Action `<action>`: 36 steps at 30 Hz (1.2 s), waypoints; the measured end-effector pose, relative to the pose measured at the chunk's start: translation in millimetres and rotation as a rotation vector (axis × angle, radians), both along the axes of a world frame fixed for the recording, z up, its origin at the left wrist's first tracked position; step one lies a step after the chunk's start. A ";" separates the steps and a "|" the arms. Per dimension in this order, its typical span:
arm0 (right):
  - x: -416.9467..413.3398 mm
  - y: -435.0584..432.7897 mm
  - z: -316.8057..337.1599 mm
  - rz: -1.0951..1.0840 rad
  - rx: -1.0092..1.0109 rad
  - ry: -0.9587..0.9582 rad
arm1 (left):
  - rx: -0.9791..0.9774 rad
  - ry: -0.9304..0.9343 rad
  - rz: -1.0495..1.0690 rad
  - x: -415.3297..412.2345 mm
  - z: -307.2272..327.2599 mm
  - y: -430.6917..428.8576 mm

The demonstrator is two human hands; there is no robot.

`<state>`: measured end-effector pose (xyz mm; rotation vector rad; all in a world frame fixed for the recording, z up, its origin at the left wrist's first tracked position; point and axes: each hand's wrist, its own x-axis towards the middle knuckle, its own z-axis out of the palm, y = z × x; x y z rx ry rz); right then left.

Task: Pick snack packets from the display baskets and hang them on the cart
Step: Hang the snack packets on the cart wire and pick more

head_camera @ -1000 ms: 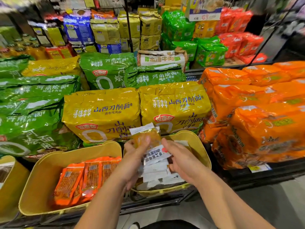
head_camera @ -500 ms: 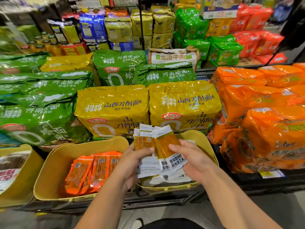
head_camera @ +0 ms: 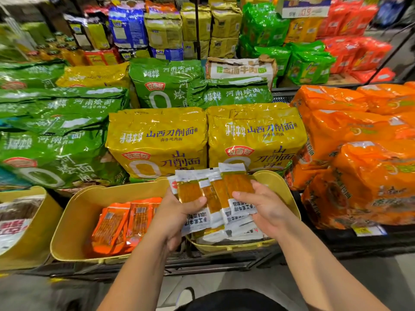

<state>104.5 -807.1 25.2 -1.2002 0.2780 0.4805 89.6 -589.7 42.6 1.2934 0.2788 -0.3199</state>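
Observation:
Both my hands hold a fan of several white-and-amber snack packets [head_camera: 213, 189] above the right yellow basket [head_camera: 289, 198]. My left hand [head_camera: 177, 212] grips the left packets with the thumb across their front. My right hand [head_camera: 262, 207] pinches the right packets, thumb on top. More white packets [head_camera: 238, 232] of the same kind lie in the basket below. The middle yellow basket [head_camera: 80, 212] holds orange snack packets [head_camera: 119, 225]. No cart hook is in view.
A third yellow basket [head_camera: 31, 234] with dark packets stands at the left. Behind the baskets lie big yellow noodle bags [head_camera: 157, 140], green bags [head_camera: 56, 140] to the left and orange bags [head_camera: 359, 153] to the right. Grey floor [head_camera: 370, 277] runs under my arms.
The packets have come up out of the right basket and spread into a fan. More of them are in my hands now. My view has shifted a little to the left.

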 end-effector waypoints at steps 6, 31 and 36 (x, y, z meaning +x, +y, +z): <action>4.9 -10.9 -6.6 0.029 -0.506 -0.118 | 0.022 -0.051 0.188 8.3 -1.1 37.2; -6.0 -22.1 -1.1 0.160 -1.546 -0.250 | -0.063 0.068 0.038 9.8 -6.5 16.2; -7.4 -35.2 -30.0 -0.068 -1.636 -0.799 | -0.049 0.168 -0.047 5.3 -8.1 -4.3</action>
